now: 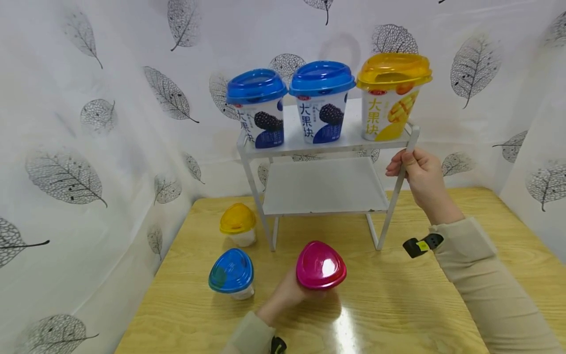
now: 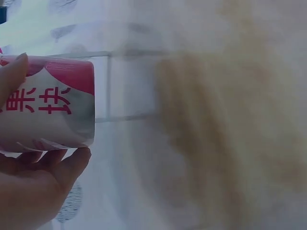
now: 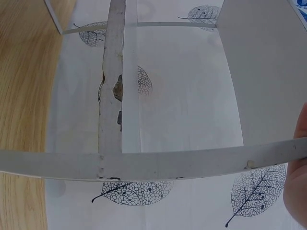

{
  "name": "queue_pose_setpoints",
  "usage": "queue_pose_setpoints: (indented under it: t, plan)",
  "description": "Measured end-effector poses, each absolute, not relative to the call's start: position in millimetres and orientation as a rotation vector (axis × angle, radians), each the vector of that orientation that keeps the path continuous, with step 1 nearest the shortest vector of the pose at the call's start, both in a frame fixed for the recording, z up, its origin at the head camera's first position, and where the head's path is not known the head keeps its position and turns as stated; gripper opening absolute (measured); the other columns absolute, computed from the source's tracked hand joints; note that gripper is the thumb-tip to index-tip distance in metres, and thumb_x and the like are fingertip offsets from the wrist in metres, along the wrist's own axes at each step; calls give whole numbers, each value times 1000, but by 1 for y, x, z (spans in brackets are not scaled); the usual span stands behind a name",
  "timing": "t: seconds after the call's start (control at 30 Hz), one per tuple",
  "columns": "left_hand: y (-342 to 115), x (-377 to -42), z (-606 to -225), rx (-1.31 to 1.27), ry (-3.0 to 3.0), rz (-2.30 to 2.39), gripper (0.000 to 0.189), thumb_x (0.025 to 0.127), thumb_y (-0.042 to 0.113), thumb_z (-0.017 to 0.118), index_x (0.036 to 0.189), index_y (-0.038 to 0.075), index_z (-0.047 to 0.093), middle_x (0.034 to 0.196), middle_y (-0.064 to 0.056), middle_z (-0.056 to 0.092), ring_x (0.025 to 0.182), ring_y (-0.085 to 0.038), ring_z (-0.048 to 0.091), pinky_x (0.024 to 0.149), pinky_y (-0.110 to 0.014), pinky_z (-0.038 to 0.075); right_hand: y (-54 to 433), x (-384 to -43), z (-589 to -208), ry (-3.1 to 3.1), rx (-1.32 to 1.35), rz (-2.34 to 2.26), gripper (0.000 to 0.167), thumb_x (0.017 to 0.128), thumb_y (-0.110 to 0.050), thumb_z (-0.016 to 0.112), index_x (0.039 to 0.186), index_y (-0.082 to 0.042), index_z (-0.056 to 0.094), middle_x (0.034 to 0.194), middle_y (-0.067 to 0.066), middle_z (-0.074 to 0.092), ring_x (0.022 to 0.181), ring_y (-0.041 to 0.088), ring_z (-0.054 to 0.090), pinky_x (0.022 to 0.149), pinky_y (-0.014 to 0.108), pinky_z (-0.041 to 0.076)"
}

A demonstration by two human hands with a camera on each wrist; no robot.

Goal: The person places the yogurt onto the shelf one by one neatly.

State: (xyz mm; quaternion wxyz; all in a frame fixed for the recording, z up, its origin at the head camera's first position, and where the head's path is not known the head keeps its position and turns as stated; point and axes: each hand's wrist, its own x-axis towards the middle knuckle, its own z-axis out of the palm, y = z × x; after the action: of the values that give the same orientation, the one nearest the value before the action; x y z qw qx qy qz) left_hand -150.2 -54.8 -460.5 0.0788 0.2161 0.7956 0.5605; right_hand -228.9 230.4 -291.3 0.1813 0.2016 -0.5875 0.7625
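Note:
My left hand (image 1: 297,289) grips a yogurt cup (image 1: 321,265) with a pink lid, in front of the rack. In the left wrist view the cup (image 2: 53,103) shows its white and pink side, with the thumb and fingers of the hand (image 2: 36,184) around it. My right hand (image 1: 420,172) holds the right front post of the white two-tier rack (image 1: 327,184), just below the top shelf. At the right edge of the right wrist view, part of that hand (image 3: 297,187) shows against the post (image 3: 192,163).
On the top shelf stand two blue-lidded cups (image 1: 257,108) (image 1: 322,102) and a yellow-lidded cup (image 1: 393,96). Left of the rack, a yellow-lidded cup (image 1: 239,223) and a blue-lidded cup (image 1: 232,271) stand on the wooden table (image 1: 177,305). A leaf-patterned curtain (image 1: 110,162) hangs behind.

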Motion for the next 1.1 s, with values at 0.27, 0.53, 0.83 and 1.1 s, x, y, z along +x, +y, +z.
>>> queue_pose_setpoints:
  t: [0.27,0.53,0.83,1.1]
  plan:
    - [-47,-157,-426,745,2510,1670,88,61,10,80,133,3,29,127,-15,44,115,-29,42,94,-44,33,229,-228,-292,-1655,585,2146,25,91,-15,44,77,0,58,70,5,60,61,12,60,62,21,50]
    - [-46,-172,-391,976,2520,1870,89,62,2,79,134,5,27,126,-15,44,115,-28,42,92,-40,36,229,-227,-291,-1662,582,2131,25,92,-13,42,76,-1,58,69,5,60,61,11,60,62,20,50]
    - [-41,-191,-356,921,2621,1984,93,63,4,78,135,8,19,129,-13,39,115,-27,41,93,-39,35,229,-227,-290,-1683,569,2109,25,92,-14,43,76,-1,58,70,4,59,62,11,59,62,20,50]
    - [-32,-219,-351,666,2517,2109,86,63,10,79,130,14,25,127,-5,39,113,-22,41,88,-37,41,227,-229,-293,-1677,558,2125,25,92,-12,42,76,-2,58,70,4,59,62,10,60,62,20,50]
